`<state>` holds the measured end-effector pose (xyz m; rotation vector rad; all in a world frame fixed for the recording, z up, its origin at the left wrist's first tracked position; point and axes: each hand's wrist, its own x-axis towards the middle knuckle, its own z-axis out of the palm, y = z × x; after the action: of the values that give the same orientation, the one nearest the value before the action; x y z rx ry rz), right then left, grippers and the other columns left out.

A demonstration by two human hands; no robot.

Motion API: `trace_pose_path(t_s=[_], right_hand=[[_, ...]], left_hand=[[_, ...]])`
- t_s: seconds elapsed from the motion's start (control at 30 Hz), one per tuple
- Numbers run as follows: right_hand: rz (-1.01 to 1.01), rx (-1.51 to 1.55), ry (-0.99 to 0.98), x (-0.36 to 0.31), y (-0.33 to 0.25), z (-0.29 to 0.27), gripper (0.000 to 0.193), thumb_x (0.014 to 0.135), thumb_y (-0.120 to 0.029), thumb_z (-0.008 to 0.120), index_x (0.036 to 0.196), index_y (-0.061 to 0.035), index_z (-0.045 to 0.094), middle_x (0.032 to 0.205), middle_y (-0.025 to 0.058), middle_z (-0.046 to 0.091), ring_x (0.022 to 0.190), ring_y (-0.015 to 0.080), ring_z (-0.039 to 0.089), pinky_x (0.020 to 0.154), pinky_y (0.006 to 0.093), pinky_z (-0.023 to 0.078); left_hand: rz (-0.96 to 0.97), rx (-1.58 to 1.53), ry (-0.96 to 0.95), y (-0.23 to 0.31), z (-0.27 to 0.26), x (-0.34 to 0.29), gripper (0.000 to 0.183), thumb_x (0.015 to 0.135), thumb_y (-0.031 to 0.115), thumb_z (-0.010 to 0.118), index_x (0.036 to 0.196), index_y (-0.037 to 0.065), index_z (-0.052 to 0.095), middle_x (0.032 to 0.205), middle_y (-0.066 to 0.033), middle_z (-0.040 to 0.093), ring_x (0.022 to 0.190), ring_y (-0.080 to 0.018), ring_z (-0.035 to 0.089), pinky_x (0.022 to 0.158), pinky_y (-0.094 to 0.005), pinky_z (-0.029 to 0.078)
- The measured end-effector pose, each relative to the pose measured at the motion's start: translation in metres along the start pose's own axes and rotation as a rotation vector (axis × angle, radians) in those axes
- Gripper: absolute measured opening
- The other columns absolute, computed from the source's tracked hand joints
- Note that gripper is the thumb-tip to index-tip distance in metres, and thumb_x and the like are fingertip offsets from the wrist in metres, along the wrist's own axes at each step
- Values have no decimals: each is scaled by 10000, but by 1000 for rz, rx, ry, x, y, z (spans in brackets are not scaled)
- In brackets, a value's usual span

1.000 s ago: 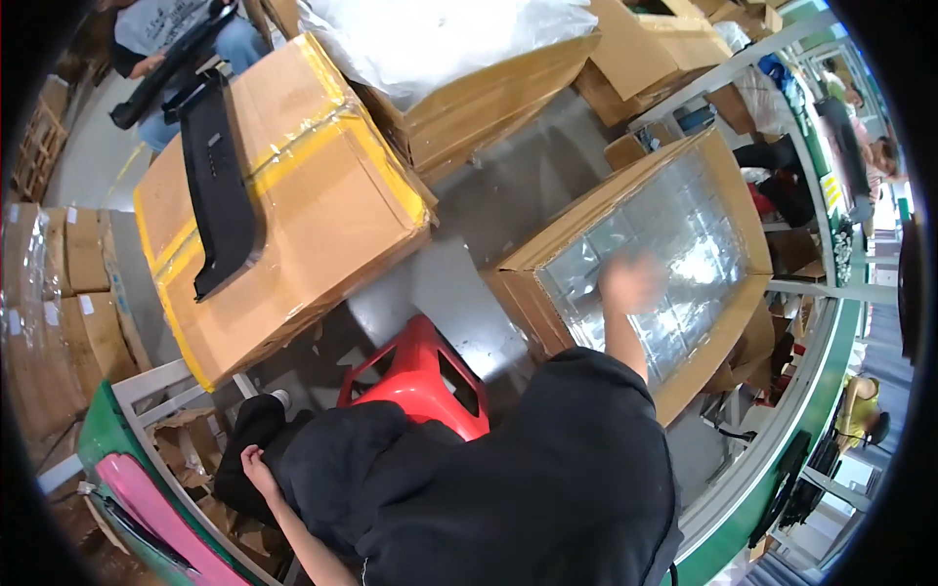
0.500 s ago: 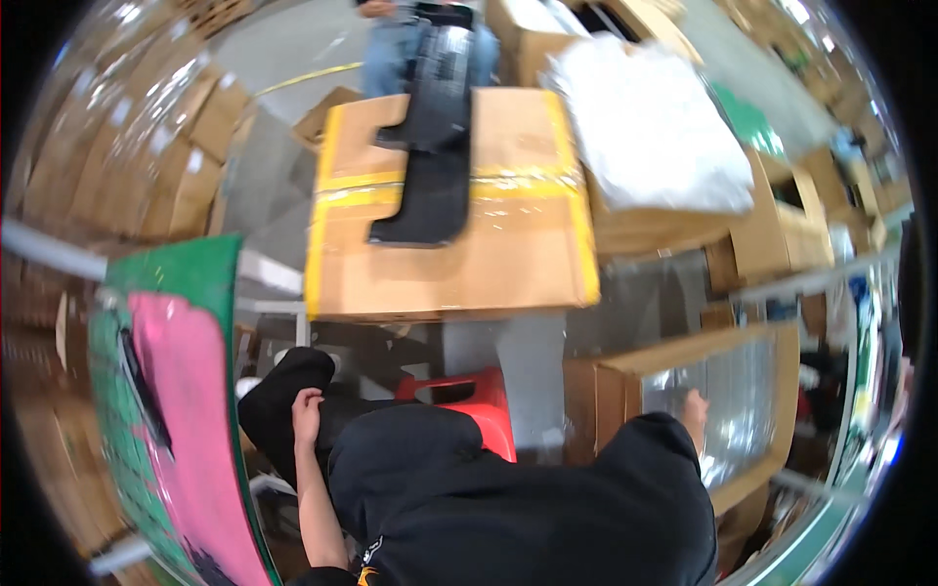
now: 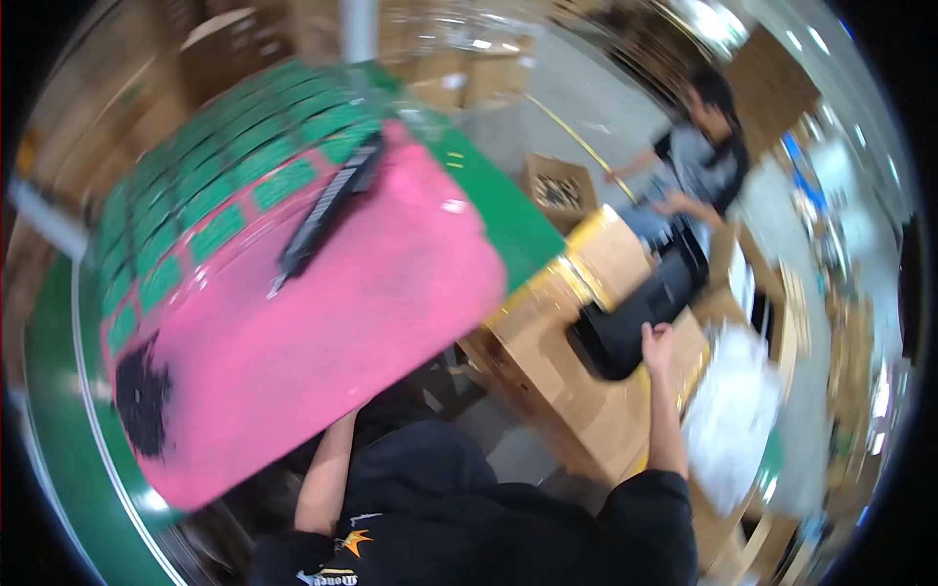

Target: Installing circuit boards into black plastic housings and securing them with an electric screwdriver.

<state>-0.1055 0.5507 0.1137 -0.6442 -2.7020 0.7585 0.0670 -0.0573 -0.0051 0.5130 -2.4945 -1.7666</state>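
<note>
Two hands are busy, and they are far apart. Your right hand (image 3: 657,344) reaches out to the long black part (image 3: 640,317) that lies on the big cardboard box (image 3: 562,391) with yellow tape. Your fingers touch its near end, half curled, but they do not look wrapped around it yet. Your left arm goes up under the pink sheet (image 3: 322,332) on the green table (image 3: 493,210). The sheet hides your left hand, so you cannot tell if it is open or closed.

A thin black strip (image 3: 327,210) lies on the pink sheet, near its far edge. If your left arm bumps the sheet from below, that strip could slide off. The black part is long, and grabbing only one end could make it tip or fall. Another person (image 3: 699,161) sits just past the box, so a swinging part might hit them.
</note>
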Motion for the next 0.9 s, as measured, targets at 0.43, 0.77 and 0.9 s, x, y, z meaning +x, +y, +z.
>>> trace_pose_path(t_s=[0.43, 0.77, 0.9], right_hand=[[-218, 598, -204, 24, -91, 28, 264, 932, -205, 560, 867, 51, 566, 766, 33, 562, 654, 134, 479, 587, 320, 435], [-837, 206, 71, -98, -202, -90, 111, 884, 59, 508, 957, 7, 441, 817, 67, 391, 734, 180, 394, 680, 260, 364], [-1330, -17, -283, -134, -289, -109, 317, 592, 143, 507, 874, 3, 477, 856, 162, 448, 849, 352, 470, 812, 381, 419]], left_hand=[[-12, 100, 26, 93, -71, -67, 134, 868, 71, 519, 950, 29, 618, 833, -69, 622, 781, -187, 601, 723, -304, 482], [480, -342, -545, 207, -108, -160, 98, 921, 78, 550, 955, 9, 611, 813, -105, 629, 729, -259, 596, 663, -364, 480], [921, -554, -504, 252, -201, -188, 99, 845, -1, 578, 935, -9, 617, 828, -140, 648, 600, -261, 569, 531, -354, 458]])
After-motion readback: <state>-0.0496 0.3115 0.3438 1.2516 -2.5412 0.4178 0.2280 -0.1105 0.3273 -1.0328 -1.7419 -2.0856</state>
